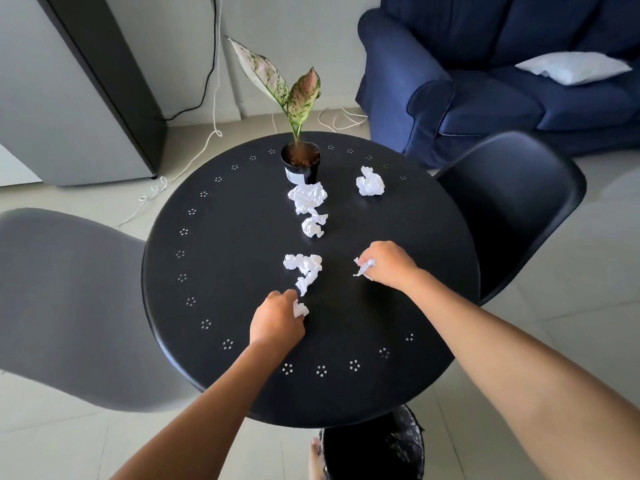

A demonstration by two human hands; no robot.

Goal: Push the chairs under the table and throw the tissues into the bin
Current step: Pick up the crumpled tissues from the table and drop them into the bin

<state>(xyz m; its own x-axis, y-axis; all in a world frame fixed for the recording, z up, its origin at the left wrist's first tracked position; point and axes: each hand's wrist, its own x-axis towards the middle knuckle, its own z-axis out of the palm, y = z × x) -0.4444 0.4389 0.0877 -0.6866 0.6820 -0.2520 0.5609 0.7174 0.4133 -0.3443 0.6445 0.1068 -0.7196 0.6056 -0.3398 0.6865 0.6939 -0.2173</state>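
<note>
Several crumpled white tissues lie on the round black table [221, 271]. My left hand [275, 322] is closed on a small tissue [300, 310] near the table's middle. My right hand [388, 265] pinches another tissue [363, 267] to the right. A loose tissue [304, 270] lies between my hands, with a small one [313, 227], a larger one [307, 197] and another tissue [370, 182] farther back. A grey chair [69, 306] is tucked at the table's left, a black chair [512, 209] at its right. The bin [374, 448], lined with a black bag, stands below the near edge.
A potted plant [300, 166] stands at the table's far side. A blue armchair [502, 81] with a white cushion [571, 67] is behind on the right. A grey cabinet [69, 98] and loose cables [194, 161] are on the left. A bare foot [315, 459] shows beside the bin.
</note>
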